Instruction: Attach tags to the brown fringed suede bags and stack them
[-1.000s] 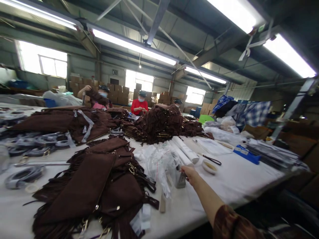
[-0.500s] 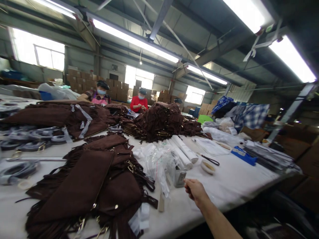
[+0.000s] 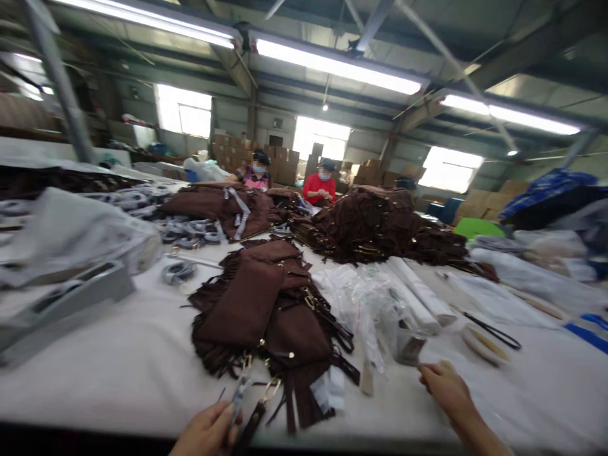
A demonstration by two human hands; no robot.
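Strap clasp (image 3: 242, 387) pinched in left hand (image 3: 208, 432); right hand (image 3: 444, 387) loosely curled, holding nothing

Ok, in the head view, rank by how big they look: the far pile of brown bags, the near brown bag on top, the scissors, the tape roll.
1. Far pile
2. Near bag, though nearness flatters it
3. Scissors
4. Tape roll, about level with the scissors, so unsure

**Lighting and Image Quality**

Illumination comes from overhead fluorescent tubes (image 3: 332, 63) and rear windows (image 3: 318, 136), both overexposed to white. The white table (image 3: 118, 373) reflects light evenly with weak shadows. Motion blur softens the whole frame, strongest at the left edge. Wide-angle distortion bends the edges. The lower corners fall dark.
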